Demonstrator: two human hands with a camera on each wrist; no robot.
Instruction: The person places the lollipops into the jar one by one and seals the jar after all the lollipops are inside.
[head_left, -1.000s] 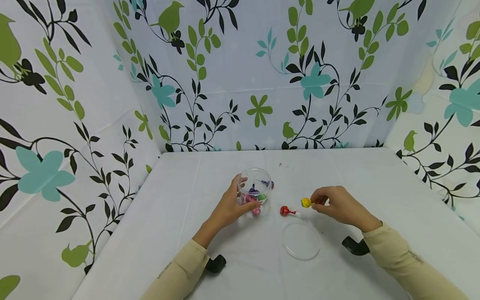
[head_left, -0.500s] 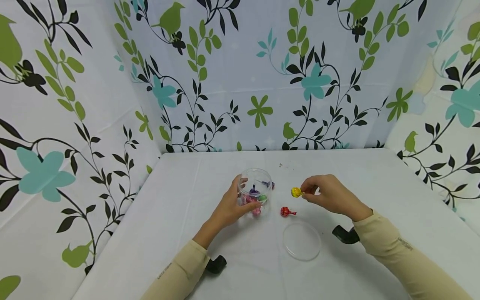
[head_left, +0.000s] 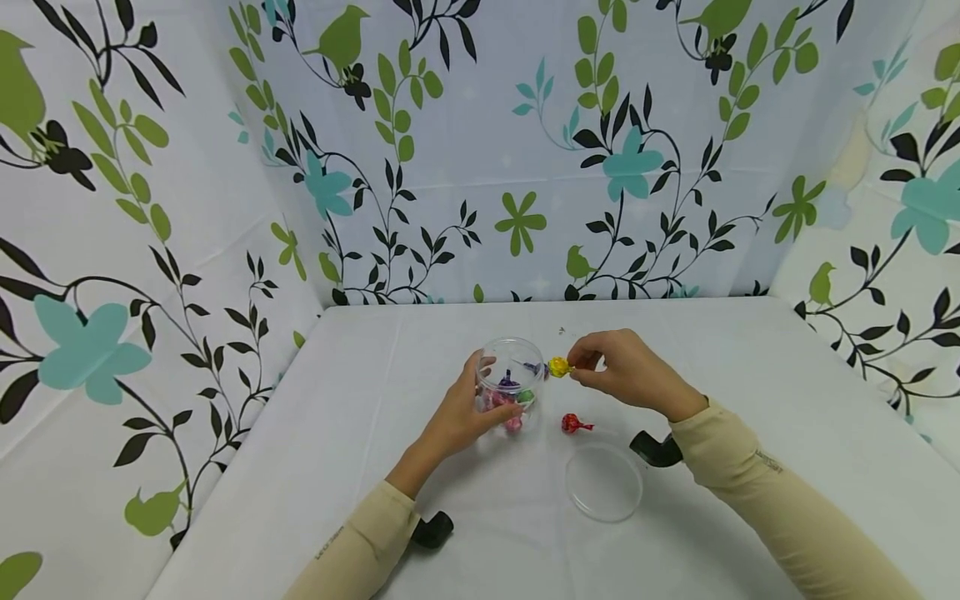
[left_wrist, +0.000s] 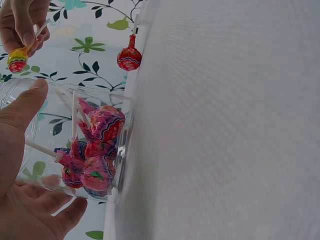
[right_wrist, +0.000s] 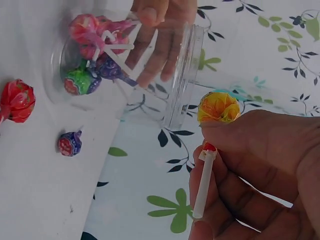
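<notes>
My left hand (head_left: pixel 468 408) grips a clear plastic jar (head_left: pixel 512 379) that stands upright on the white table (head_left: pixel 360 433), with several wrapped lollipops (left_wrist: pixel 97 150) inside. My right hand (head_left: pixel 611 367) pinches the stick of a yellow lollipop (head_left: pixel 558 367) and holds it in the air just right of the jar's rim. In the right wrist view the yellow lollipop (right_wrist: pixel 218 107) sits close to the jar's mouth (right_wrist: pixel 185 75). A red lollipop (head_left: pixel 572 423) lies on the table to the right of the jar. A small purple lollipop (right_wrist: pixel 70 143) lies behind the jar.
The jar's clear round lid (head_left: pixel 604 482) lies flat on the table in front of the red lollipop. Floral curtain walls (head_left: pixel 480 150) close in the table at the back and on both sides.
My right hand has lifted the yellow lollipop off the table and carried it left and away from me, up to the jar's rim. The left hand and the jar have stayed put.
</notes>
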